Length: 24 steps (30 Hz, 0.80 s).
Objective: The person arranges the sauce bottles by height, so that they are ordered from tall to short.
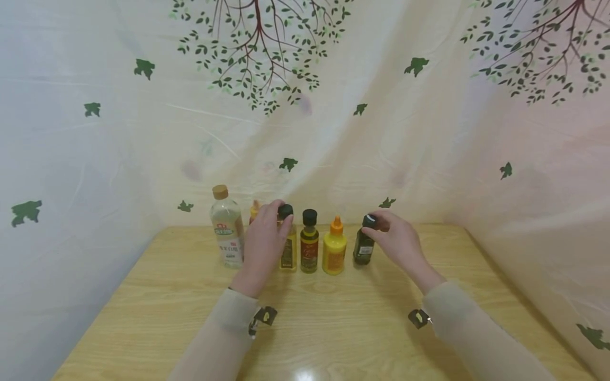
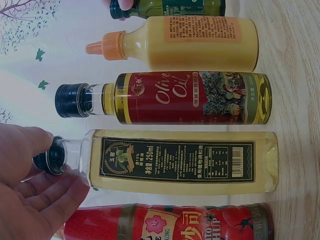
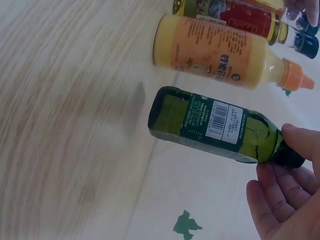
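My left hand (image 1: 261, 246) holds the black cap of a square, pale-yellow cooking oil bottle (image 2: 185, 161) between thumb and fingers; this bottle stands upright in a row. At the right end, my right hand (image 1: 399, 241) pinches the black cap of a small dark-green glass bottle (image 3: 210, 125) with a barcode label. That green bottle leans slightly, and whether its base touches the table I cannot tell. Between the hands stand an olive oil bottle (image 1: 309, 251) with a red label and a yellow squeeze bottle (image 1: 334, 254) with an orange nozzle cap.
Left of the oil bottle is a red ketchup bottle (image 2: 170, 222), mostly behind my left hand in the head view. A tall clear bottle (image 1: 227, 225) with a brown cap ends the row. Behind the wooden table (image 1: 333, 328) hangs a leaf-patterned curtain (image 1: 324, 137).
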Available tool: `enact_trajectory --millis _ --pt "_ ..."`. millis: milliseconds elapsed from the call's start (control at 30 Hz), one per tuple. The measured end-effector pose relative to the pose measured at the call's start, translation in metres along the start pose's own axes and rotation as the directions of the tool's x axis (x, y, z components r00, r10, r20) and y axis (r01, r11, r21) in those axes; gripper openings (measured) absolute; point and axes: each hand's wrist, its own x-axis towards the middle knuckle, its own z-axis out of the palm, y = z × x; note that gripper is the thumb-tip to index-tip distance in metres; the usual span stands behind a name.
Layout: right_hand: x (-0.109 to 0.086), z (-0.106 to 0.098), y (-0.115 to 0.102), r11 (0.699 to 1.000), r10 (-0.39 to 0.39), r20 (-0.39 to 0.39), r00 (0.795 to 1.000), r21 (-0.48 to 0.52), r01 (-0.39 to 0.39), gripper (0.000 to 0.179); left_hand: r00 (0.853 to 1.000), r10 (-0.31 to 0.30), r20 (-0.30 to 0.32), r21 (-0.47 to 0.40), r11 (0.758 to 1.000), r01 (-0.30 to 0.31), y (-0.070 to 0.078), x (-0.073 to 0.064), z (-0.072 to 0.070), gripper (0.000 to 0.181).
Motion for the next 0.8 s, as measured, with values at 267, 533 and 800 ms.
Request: enact_trajectory --millis 267,533,800 --pt "-0.007 0.003 -0.006 1.000 0.008 0.018 1.000 0.007 -0.008 0.053 1.000 -0.004 0.005 -0.004 1.000 0.004 0.000 0.000 0.000 0.041" --pt "-0.010 0.006 -0.004 1.000 -0.001 0.027 1.000 0.005 0.001 0.052 1.000 -0.002 -0.006 -0.011 1.000 0.002 0.000 0.000 0.001 0.039" --pt "-0.011 0.009 0.000 1.000 -0.010 0.029 1.000 -0.011 0.010 0.052 1.000 0.003 -0.001 -0.010 1.000 -0.003 0.000 0.000 0.001 0.040"
